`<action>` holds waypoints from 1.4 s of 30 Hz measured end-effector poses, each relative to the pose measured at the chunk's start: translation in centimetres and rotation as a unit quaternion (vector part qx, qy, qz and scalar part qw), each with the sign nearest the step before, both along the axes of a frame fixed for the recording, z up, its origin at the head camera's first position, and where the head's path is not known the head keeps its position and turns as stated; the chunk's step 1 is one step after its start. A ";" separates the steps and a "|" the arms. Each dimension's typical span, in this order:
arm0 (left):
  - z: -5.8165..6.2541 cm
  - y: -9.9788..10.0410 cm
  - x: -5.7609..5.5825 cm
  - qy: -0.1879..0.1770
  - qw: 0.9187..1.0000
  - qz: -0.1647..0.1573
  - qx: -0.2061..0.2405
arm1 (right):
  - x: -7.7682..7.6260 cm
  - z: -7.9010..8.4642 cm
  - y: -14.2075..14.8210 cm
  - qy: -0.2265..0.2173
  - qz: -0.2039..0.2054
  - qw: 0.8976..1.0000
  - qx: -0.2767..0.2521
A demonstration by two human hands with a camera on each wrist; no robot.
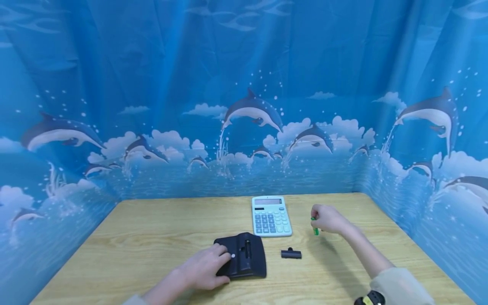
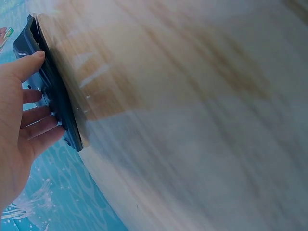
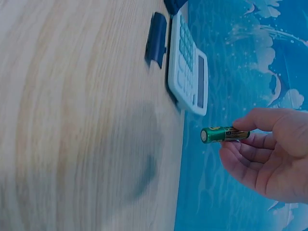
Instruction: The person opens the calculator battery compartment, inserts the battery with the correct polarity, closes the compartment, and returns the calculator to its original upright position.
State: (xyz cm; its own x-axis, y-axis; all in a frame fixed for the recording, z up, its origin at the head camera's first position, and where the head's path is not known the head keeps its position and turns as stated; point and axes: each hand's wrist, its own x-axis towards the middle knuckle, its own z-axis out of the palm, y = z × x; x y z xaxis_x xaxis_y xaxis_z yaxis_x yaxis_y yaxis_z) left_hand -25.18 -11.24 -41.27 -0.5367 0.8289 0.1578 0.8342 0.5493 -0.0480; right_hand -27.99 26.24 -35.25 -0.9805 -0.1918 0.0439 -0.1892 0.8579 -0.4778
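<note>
My left hand (image 1: 207,265) holds the left side of a black flat device (image 1: 256,258), thumb at its near edge and fingers over its upper face. The device lies with its battery compartment (image 1: 248,249) showing, and a dark cylindrical battery sits in it. In the left wrist view the device (image 2: 60,91) appears edge-on beside the fingers. Off to the right, my right hand (image 1: 331,219) pinches a green battery (image 3: 224,134) between thumb and fingers, raised above the table. The battery's bare end points away from the palm in the right wrist view.
A small black battery cover (image 1: 291,253) lies between the device and my right hand. Behind it is a light blue calculator (image 1: 271,216). The wooden table (image 1: 160,224) ends at a blue dolphin-print curtain (image 1: 183,84), which also runs along both sides.
</note>
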 end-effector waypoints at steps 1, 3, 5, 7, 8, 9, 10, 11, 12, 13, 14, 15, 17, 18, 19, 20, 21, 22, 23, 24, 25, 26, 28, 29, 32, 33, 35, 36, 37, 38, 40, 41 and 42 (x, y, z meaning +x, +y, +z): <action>0.0 0.0 0.0 -0.001 1.000 0.001 0.000 | 0.0 0.1 -0.2 0.000 0.001 1.000 -0.005; 0.0 0.0 -0.1 0.000 1.000 0.001 0.001 | 0.0 0.2 -0.7 -0.001 0.002 1.000 -0.012; -0.1 0.0 -0.1 0.004 1.000 -0.001 0.000 | 0.1 0.2 -1.1 -0.003 0.003 1.000 -0.019; -0.2 0.0 -0.1 0.010 1.000 -0.003 0.001 | 0.1 0.3 -1.6 -0.007 0.002 1.000 -0.026; -0.2 0.1 -0.1 0.011 1.000 -0.003 0.000 | 0.0 0.3 -1.9 -0.009 0.000 1.000 -0.028; -0.2 0.1 -0.1 0.011 1.000 -0.002 -0.001 | 0.0 0.2 -2.2 -0.011 -0.001 1.000 -0.029; -0.2 0.0 -0.1 0.011 1.000 0.000 -0.003 | 0.0 0.3 -2.5 -0.013 -0.002 0.999 -0.031; -0.2 0.1 -0.1 0.009 1.000 0.001 -0.004 | 0.0 0.3 -2.8 -0.013 -0.002 0.999 -0.033; -0.2 0.1 -0.1 0.007 1.000 0.003 -0.005 | 0.0 0.3 -3.0 -0.012 -0.001 0.999 -0.032; -0.2 0.1 -0.1 0.003 1.000 0.004 -0.007 | 0.0 0.4 -3.3 -0.011 -0.001 0.999 -0.032; -0.1 0.1 -0.1 0.000 1.000 0.006 -0.008 | 0.0 0.4 -3.6 -0.010 0.000 0.999 -0.032; -0.1 0.1 -0.1 -0.004 1.000 0.008 -0.009 | 0.0 0.4 -3.9 -0.009 0.000 0.999 -0.034; -0.1 0.1 -0.1 -0.012 1.000 0.009 -0.010 | 0.0 0.4 -4.5 -0.008 0.002 0.999 -0.039; 0.0 0.1 -0.1 -0.015 1.000 0.010 -0.010 | 0.0 0.3 -4.7 -0.006 0.005 0.999 -0.042; 0.0 0.1 -0.2 -0.018 1.000 0.011 -0.011 | -0.1 0.3 -5.0 -0.004 0.007 0.999 -0.044; 0.0 0.1 -0.2 -0.019 1.000 0.011 -0.012 | -0.1 0.2 -5.2 -0.003 0.011 0.999 -0.047; 0.0 0.1 -0.2 -0.020 1.000 0.011 -0.013 | -0.1 0.2 -5.4 -0.001 0.015 0.999 -0.048; -0.1 0.1 -0.2 -0.019 1.000 0.010 -0.014 | -0.1 0.1 -5.7 -0.001 0.020 0.999 -0.050; -0.1 0.1 -0.2 -0.019 1.000 0.009 -0.015 | -0.2 0.1 -5.9 0.000 0.025 0.998 -0.051; -0.1 0.1 -0.2 -0.018 1.000 0.008 -0.015 | -0.2 0.0 -6.1 0.002 0.030 0.998 -0.051; -0.1 0.1 -0.2 -0.018 1.000 0.008 -0.016 | -0.2 -0.1 -6.3 0.003 0.035 0.998 -0.050; -0.1 0.1 -0.2 -0.018 1.000 0.007 -0.016 | -0.3 -0.2 -6.6 0.002 0.037 0.998 -0.050; -0.1 0.1 -0.2 -0.020 1.000 0.009 -0.017 | -0.2 -0.4 -7.0 0.002 0.046 0.998 -0.052; 0.0 0.2 -0.2 -0.022 1.000 0.010 -0.018 | -0.2 -0.5 -7.2 0.003 0.049 0.997 -0.053; 0.0 0.2 -0.2 -0.031 0.999 0.017 -0.022 | -0.1 -0.6 -7.8 0.004 0.063 0.996 -0.057; 0.0 0.2 -0.2 -0.034 0.999 0.019 -0.023 | -0.1 -0.7 -8.0 0.005 0.070 0.996 -0.059; 0.0 0.2 -0.2 -0.038 0.999 0.022 -0.026 | 0.1 -0.7 -8.4 0.008 0.086 0.994 -0.065; 0.0 0.2 -0.3 -0.039 0.999 0.023 -0.026 | 0.1 -0.7 -8.5 0.009 0.095 0.993 -0.068; 0.0 0.2 -0.2 -0.039 0.999 0.024 -0.026 | 0.2 -0.7 -8.7 0.011 0.105 0.992 -0.072; 0.0 0.2 -0.2 -0.041 0.999 0.025 -0.026 | 0.3 -0.6 -8.9 0.014 0.116 0.990 -0.076; 0.0 0.2 -0.2 -0.041 0.999 0.027 -0.025 | 0.4 -0.6 -9.3 0.019 0.134 0.987 -0.083; 0.0 0.2 -0.2 -0.040 0.999 0.028 -0.024 | 0.4 -0.6 -9.6 0.019 0.139 0.986 -0.086; 0.0 0.2 -0.2 -0.039 0.999 0.029 -0.024 | 0.4 -0.7 -9.8 0.020 0.144 0.985 -0.089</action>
